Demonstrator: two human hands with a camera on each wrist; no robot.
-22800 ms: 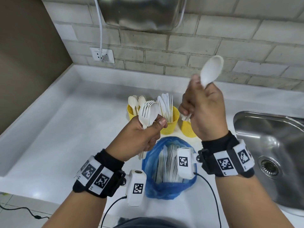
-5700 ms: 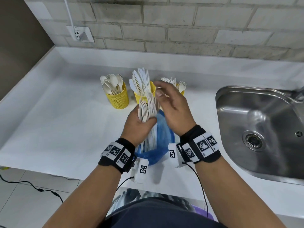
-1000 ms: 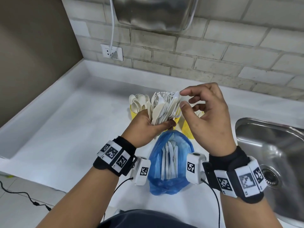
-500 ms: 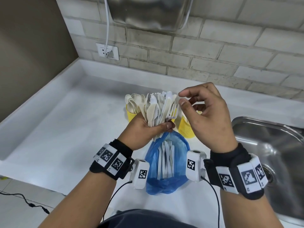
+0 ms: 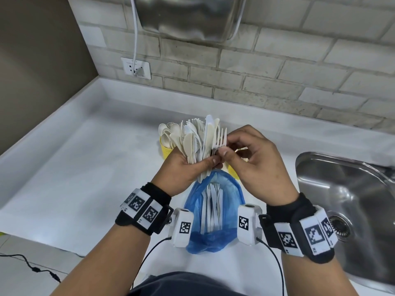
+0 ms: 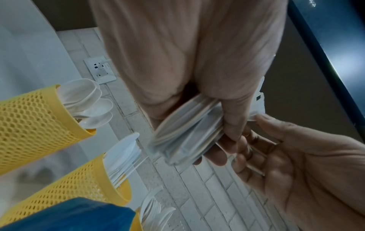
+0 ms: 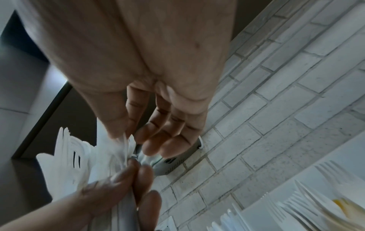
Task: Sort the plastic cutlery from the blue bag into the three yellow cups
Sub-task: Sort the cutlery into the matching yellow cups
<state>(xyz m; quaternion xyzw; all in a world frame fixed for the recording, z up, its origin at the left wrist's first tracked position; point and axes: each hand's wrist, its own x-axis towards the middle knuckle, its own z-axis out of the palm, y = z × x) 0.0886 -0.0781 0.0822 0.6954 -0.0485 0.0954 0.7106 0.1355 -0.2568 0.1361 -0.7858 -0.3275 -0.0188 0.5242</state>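
Note:
My left hand (image 5: 192, 167) grips a mixed bundle of white plastic cutlery (image 5: 198, 142) upright above the blue bag (image 5: 234, 195). My right hand (image 5: 225, 146) pinches a fork (image 5: 221, 138) at the bundle's right edge between thumb and forefinger. More cutlery lies inside the open bag. Behind the hands stand three yellow mesh cups: the spoon cup (image 5: 165, 150) at left, the knife cup (image 6: 79, 184) hidden by the bundle in the head view, and the fork cup (image 5: 233, 173) at right. In the right wrist view the pinched fork (image 7: 120, 145) is blurred.
A steel sink (image 5: 346, 201) is set into the white counter (image 5: 74, 178) on the right. The brick wall behind carries a socket (image 5: 135, 68) with a white cable and a steel appliance (image 5: 188, 16) above. A dark panel closes the left side.
My right hand has moved left from hovering beside the bundle and now pinches a fork at its right edge. The left hand keeps its grip on the bundle.

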